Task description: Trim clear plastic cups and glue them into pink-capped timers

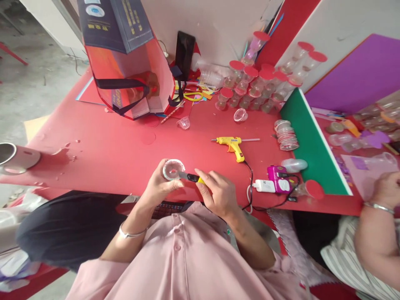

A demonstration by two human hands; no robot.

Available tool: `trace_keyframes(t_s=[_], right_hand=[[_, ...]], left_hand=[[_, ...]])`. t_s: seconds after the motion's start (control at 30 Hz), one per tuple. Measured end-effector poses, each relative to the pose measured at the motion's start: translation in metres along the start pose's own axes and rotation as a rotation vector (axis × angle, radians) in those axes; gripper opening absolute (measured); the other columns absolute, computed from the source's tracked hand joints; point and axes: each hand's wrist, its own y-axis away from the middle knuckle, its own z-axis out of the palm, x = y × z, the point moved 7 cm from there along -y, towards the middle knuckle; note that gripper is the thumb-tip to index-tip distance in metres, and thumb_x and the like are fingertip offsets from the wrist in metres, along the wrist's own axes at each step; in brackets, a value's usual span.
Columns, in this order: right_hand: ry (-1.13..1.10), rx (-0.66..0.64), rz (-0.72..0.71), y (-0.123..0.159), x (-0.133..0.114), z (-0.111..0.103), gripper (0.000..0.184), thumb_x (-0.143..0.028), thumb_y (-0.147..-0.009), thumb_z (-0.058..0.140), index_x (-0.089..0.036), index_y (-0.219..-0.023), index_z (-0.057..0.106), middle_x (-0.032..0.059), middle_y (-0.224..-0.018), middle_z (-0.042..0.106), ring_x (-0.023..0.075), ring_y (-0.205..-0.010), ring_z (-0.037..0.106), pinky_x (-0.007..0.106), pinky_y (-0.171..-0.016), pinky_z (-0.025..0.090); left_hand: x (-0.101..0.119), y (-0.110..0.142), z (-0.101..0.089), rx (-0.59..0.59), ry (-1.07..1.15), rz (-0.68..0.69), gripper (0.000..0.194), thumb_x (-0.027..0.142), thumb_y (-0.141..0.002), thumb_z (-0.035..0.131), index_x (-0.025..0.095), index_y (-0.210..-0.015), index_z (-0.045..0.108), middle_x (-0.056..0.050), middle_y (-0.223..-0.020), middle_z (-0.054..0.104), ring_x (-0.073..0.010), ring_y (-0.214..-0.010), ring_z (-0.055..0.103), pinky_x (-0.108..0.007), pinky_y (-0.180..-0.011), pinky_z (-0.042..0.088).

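Near the table's front edge, my left hand (158,183) is wrapped round a small clear plastic cup (173,170) with a whitish rim, its mouth turned up toward me. My right hand (218,192) grips a utility knife (193,178) with a black and yellow handle. The knife's blade reaches to the right side of the cup's rim; whether it cuts into the plastic I cannot tell. Beyond my right hand lies a yellow hot glue gun (230,146) with a clear glue stick in its back. Two more clear cups, one left (183,123) and one right (240,115), lie farther back.
A large open bag (131,62) stands at the back left, beside a phone (184,54). Several red-capped cup hourglasses (250,83) are stacked at the back right. A green divider (315,146), power strip (278,179), metal mug (18,158) and a neighbour's hand (386,189) flank the area.
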Motion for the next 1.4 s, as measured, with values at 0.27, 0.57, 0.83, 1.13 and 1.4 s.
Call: trace_keyframes(t_s=[0.27,0.57,0.83,1.13,1.4], right_hand=[[0.042,0.034,-0.074,-0.002,-0.001,0.000,0.043,-0.040,-0.112,0.047,-0.018,-0.141,0.070,0.0061,-0.091,0.071,0.0184,-0.079,0.061,0.034,-0.075,0.044],[0.086,0.069,-0.108,0.001,0.001,-0.002,0.044,-0.039,-0.113,0.043,-0.020,-0.143,0.069,0.0062,-0.090,0.069,0.0189,-0.079,0.058,0.035,-0.076,0.042],[0.103,0.096,-0.120,0.001,-0.006,-0.001,0.044,-0.039,-0.112,0.045,-0.019,-0.143,0.069,0.0066,-0.089,0.068,0.0190,-0.077,0.057,0.035,-0.075,0.041],[0.262,0.281,0.113,-0.005,0.044,-0.033,0.039,-0.036,-0.110,0.052,-0.021,-0.141,0.071,0.0075,-0.089,0.072,0.0196,-0.078,0.062,0.033,-0.071,0.042],[-0.056,0.023,0.039,-0.008,0.005,-0.011,0.042,-0.039,-0.113,0.046,-0.020,-0.144,0.068,0.0056,-0.092,0.073,0.0171,-0.082,0.066,0.029,-0.077,0.050]], left_hand=[[0.009,0.006,0.003,0.012,-0.100,0.019,0.044,0.038,-0.075,0.095,0.020,-0.106,0.070,-0.006,-0.104,0.069,-0.0160,-0.085,0.063,-0.027,-0.072,0.053],[0.005,0.009,0.003,-0.015,0.010,-0.083,0.044,0.038,-0.074,0.095,0.020,-0.104,0.068,-0.003,-0.089,0.065,-0.0078,-0.058,0.047,-0.022,-0.050,0.038],[0.002,0.009,0.009,-0.096,0.123,-0.169,0.039,0.032,-0.079,0.091,0.021,-0.105,0.064,0.004,-0.077,0.053,-0.0021,-0.048,0.035,-0.018,-0.043,0.026],[0.020,0.024,0.010,-0.196,0.161,-0.164,0.038,0.040,-0.081,0.088,0.018,-0.095,0.061,0.001,-0.079,0.054,-0.0030,-0.051,0.034,-0.018,-0.044,0.023],[-0.001,0.010,0.002,-0.012,0.114,-0.177,0.046,0.039,-0.081,0.090,0.021,-0.112,0.062,0.003,-0.074,0.056,-0.0055,-0.050,0.040,-0.018,-0.043,0.024]])
